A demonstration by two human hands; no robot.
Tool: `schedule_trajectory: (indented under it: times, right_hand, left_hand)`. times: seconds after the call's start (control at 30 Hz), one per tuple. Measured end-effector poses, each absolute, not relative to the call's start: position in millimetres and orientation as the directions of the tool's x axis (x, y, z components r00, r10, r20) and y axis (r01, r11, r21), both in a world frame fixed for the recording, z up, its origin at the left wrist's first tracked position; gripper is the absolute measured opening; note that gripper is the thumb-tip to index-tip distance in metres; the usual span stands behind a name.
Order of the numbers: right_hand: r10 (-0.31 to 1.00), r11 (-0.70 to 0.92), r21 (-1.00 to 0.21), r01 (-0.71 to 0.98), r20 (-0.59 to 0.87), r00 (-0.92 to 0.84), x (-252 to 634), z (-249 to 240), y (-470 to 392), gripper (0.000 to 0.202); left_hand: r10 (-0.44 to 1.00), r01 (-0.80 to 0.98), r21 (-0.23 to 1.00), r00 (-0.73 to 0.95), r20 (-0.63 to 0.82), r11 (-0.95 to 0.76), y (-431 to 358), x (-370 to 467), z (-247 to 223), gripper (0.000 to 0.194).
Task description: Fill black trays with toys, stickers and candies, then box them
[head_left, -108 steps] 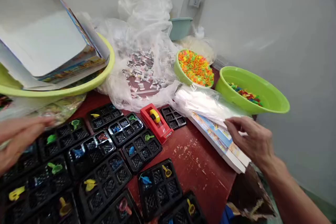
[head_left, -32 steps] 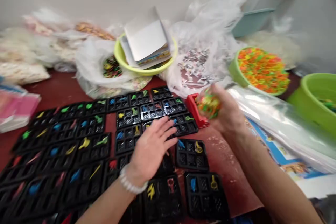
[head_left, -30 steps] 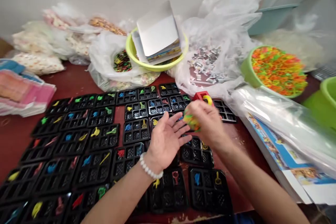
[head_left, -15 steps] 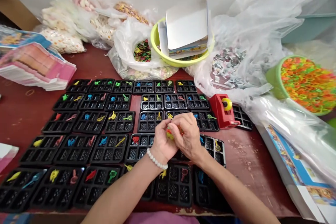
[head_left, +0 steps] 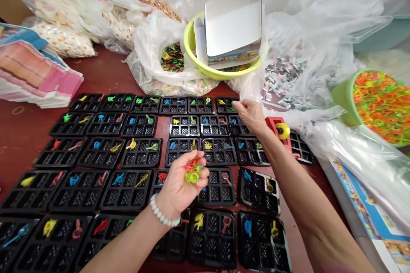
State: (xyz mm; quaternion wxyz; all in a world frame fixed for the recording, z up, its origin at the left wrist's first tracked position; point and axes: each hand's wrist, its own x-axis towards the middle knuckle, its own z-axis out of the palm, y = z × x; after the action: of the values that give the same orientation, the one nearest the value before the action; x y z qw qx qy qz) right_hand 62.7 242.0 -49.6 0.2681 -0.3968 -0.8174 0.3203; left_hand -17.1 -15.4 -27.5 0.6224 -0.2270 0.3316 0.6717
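Note:
My left hand [head_left: 184,179], a beaded bracelet at its wrist, is cupped palm up around a small heap of red, orange, green and yellow plastic rings [head_left: 193,171]. It hovers over the middle rows of black compartment trays [head_left: 220,187]. My right hand [head_left: 251,115] reaches to the back right tray [head_left: 226,111], with thumb and fingers pinched together over its right side. A green bit shows at the fingertips; whether they grip it or it lies in the tray is unclear. Most visible trays hold two small coloured plastic toys, such as a yellow figure [head_left: 198,221], in their upper compartments.
A red tape dispenser [head_left: 278,134] stands right of the trays. Behind are a yellow-green basin [head_left: 224,72] with cardboard and plastic bags of small items [head_left: 173,66]. At right, a green basket [head_left: 347,100] holds bright rings. Pink printed cards [head_left: 38,76] are stacked at left.
My hands were together over the trays and have parted. The right hand has moved away to the back right tray; the left has shifted slightly left and lower, opening its palm to show the rings.

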Motion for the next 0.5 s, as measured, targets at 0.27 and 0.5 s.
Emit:
schedule_trajectory:
  times: [0.27,0.5]
  right_hand:
    - [0.817,0.491,-0.653,0.577,0.116,-0.565,41.6,-74.8,291.3,0.033]
    - [0.839,0.417,-0.699,0.581,0.050,-0.541,47.2,-70.2,297.8,0.029]
  left_hand:
    - [0.563,-0.981,0.191,-0.182,-0.806,-0.043,-66.2,-33.1,-19.9,0.024]
    - [0.529,-0.979,0.189,-0.201,-0.825,-0.078,-85.5,-48.0,-22.3,0.029]
